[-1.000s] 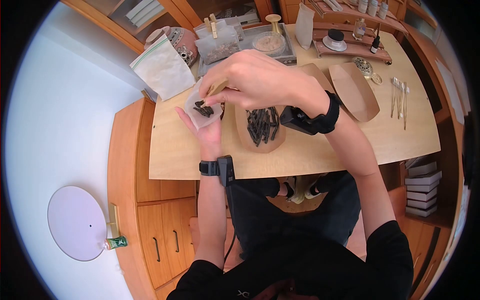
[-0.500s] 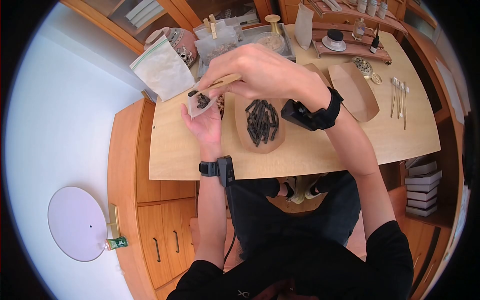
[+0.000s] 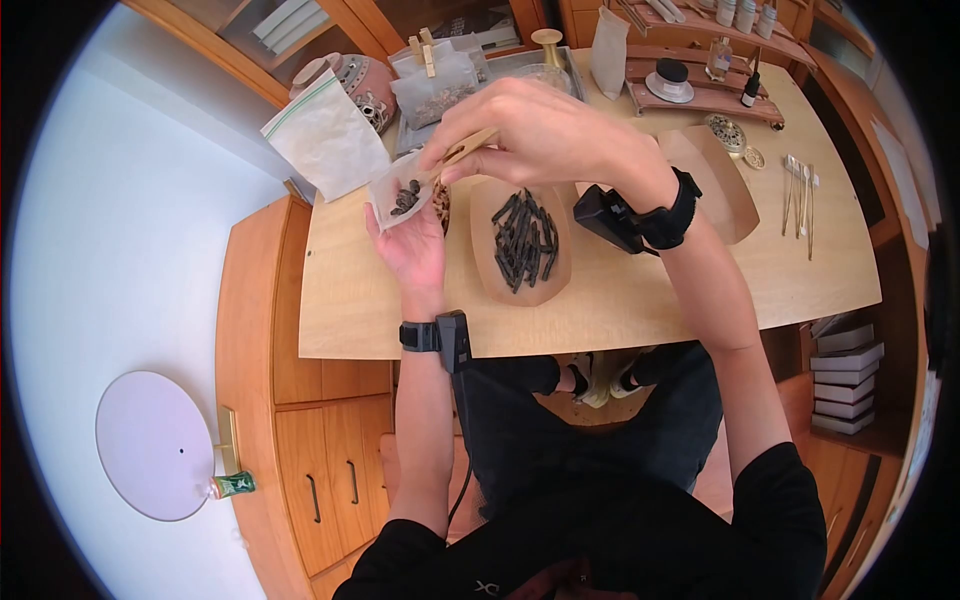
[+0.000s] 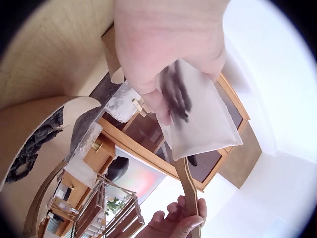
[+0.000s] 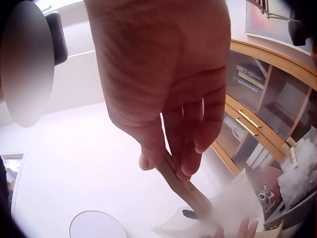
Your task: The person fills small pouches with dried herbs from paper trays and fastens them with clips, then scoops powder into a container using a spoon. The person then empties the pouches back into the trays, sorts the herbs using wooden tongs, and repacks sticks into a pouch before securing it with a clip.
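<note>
My left hand (image 3: pixel 412 250) holds a small translucent bag (image 3: pixel 385 192) from below, its mouth spread; dark pieces (image 3: pixel 406 197) lie inside. In the left wrist view, thumb and fingers of that hand (image 4: pixel 166 44) grip the bag (image 4: pixel 208 124). My right hand (image 3: pixel 545 130) pinches wooden tongs (image 3: pixel 468 148) above the bag's right side. A dark piece (image 5: pixel 189 214) shows beside the tips of the tongs (image 5: pixel 185 191) in the right wrist view, below the right hand (image 5: pixel 166 74). Whether the tips grip it I cannot tell. Several dark sticks (image 3: pixel 525 240) lie in a paper tray (image 3: pixel 490 275).
A white zip bag (image 3: pixel 325 140) leans by a pink pot (image 3: pixel 365 85) at the back left. Behind my hands are filled bags (image 3: pixel 437 88) on a grey tray. To the right stand another paper tray (image 3: pixel 735 200), thin tools (image 3: pixel 801 200) and a wooden rack (image 3: pixel 700 75).
My right hand has moved up and right, and the tongs have shifted from the bag's upper left to its right side. The bag has changed its tilt in my left hand.
</note>
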`<state>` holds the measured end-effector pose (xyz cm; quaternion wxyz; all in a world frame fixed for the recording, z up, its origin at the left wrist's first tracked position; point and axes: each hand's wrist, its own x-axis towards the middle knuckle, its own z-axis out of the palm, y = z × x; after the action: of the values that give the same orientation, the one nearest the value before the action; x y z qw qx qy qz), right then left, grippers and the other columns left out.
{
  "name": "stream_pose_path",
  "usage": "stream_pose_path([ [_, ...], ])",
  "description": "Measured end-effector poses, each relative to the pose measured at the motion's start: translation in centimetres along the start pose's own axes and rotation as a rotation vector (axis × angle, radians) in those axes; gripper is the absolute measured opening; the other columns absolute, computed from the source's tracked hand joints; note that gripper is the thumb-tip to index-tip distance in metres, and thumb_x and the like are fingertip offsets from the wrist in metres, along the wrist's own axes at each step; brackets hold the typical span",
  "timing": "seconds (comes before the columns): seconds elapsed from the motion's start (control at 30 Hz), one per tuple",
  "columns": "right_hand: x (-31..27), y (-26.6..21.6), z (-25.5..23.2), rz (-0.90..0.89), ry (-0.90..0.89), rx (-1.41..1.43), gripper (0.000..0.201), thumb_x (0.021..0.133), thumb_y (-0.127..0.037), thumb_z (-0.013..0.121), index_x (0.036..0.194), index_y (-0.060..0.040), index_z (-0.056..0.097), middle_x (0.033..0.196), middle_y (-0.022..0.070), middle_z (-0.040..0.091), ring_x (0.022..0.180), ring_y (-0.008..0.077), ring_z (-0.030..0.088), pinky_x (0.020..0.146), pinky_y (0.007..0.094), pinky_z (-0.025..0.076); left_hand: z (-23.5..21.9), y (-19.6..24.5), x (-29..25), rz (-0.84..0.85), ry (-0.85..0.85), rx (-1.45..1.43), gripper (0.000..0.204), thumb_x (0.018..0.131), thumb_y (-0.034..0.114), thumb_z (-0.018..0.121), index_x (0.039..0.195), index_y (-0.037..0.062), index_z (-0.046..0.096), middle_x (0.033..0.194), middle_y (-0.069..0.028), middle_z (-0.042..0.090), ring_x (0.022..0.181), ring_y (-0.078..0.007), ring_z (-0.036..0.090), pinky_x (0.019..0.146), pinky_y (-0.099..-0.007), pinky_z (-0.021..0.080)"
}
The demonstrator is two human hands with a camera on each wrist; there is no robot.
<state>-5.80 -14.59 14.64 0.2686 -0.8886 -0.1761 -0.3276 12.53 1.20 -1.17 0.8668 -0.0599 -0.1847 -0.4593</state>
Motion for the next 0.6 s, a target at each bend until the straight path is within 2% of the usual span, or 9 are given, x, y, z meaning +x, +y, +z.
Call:
stream_pose_path([
  [0.07,-0.1,-0.5,0.0,0.085,-0.058,0.006,0.02,0.083,-0.015,0.069,0.101,-0.0062,0.073,0.082,0.0135,0.071,0.08,0.0321,0.067,0.071,0.0387,0.051,0.3,-0.2,-0.1,-0.003,-0.019,0.02,0.052,0.1,0.029,0.048,0.14,-0.0014,0.038,0.141,-0.0206,0.047,0.128,-0.0375,0.048,0.108,-0.052,0.044],
  [0.13,0.0,-0.8,0.0,0.095,-0.07,-0.009,0.02,0.084,-0.016,0.069,0.101,-0.0061,0.073,0.08,0.0141,0.07,0.079,0.0322,0.067,0.071,0.0388,0.051,0.7,-0.5,-0.2,-0.007,-0.005,0.078,0.05,0.1,0.031,0.049,0.138,-0.0004,0.041,0.137,-0.0194,0.052,0.124,-0.0338,0.054,0.106,-0.0506,0.047],
  [0.3,-0.1,-1.9,-0.9,0.097,-0.058,-0.022,0.02,0.086,-0.02,0.068,0.1,-0.0064,0.073,0.076,0.0151,0.069,0.076,0.0325,0.066,0.068,0.0386,0.051,0.9,-0.7,-0.2,0.068,0.09,0.146,0.05,0.1,0.033,0.049,0.138,0.0008,0.042,0.137,-0.019,0.051,0.124,-0.0318,0.054,0.103,-0.0478,0.049],
  [0.37,0.0,-2.7,-1.8,0.123,-0.075,-0.038,0.019,0.086,-0.018,0.07,0.097,-0.0037,0.072,0.088,0.0125,0.072,0.076,0.0284,0.067,0.068,0.0336,0.054,0.6,-0.5,-0.2,0.077,0.102,0.155,0.05,0.1,0.033,0.049,0.138,0.0012,0.043,0.137,-0.0187,0.052,0.123,-0.0313,0.054,0.103,-0.0471,0.05],
  [0.47,-0.4,-3.3,-3.2,0.176,-0.055,-0.125,0.02,0.086,-0.019,0.069,0.095,-0.002,0.071,0.084,0.0134,0.071,0.07,0.0275,0.066,0.066,0.0335,0.053,-0.1,0.0,-0.1,0.072,0.027,0.125,0.052,0.1,0.034,0.049,0.139,0.0001,0.04,0.141,-0.0201,0.047,0.128,-0.0349,0.05,0.105,-0.0472,0.049],
  [0.53,-0.5,-3.5,-3.9,0.235,-0.1,-0.124,0.021,0.085,-0.02,0.069,0.092,-0.0008,0.07,0.081,0.0142,0.07,0.069,0.0282,0.065,0.065,0.0339,0.053,-0.4,0.4,0.2,0.158,0.1,0.132,0.056,0.1,0.033,0.049,0.142,-0.0006,0.035,0.145,-0.0219,0.041,0.133,-0.0402,0.042,0.108,-0.0478,0.046],
  [0.6,-0.6,-3.1,-4.0,0.294,-0.144,-0.125,0.022,0.085,-0.021,0.069,0.09,0.0005,0.07,0.079,0.015,0.069,0.067,0.0289,0.064,0.065,0.0342,0.052,-0.6,0.5,0.1,0.17,0.133,0.171,0.057,0.1,0.033,0.049,0.144,-0.0007,0.033,0.147,-0.0226,0.038,0.135,-0.0425,0.038,0.108,-0.0483,0.045],
])
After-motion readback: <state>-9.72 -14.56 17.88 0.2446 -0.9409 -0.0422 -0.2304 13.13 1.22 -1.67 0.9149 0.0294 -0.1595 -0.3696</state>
